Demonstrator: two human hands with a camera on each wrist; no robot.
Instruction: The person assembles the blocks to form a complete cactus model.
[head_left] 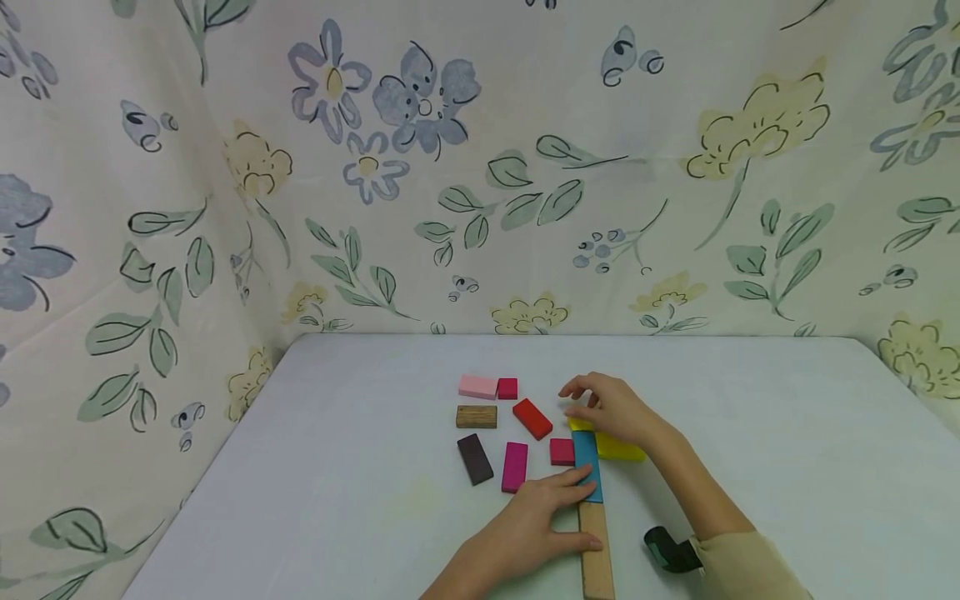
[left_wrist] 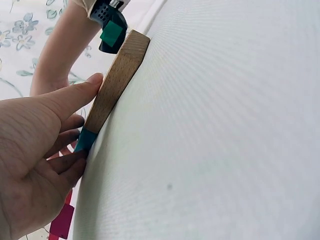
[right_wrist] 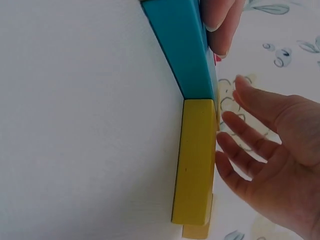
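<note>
One yellow block lay at the far end of the blue block, just under the nearer right hand, whose fingers were loosely parted and gripped nothing. Blue and wooden block formed a row with its long axis toward the desk's far edge, the left hand touching both with extended fingers. Another yellow block flanked the row toward the desk's right edge; a crimson square crowded its left.
</note>
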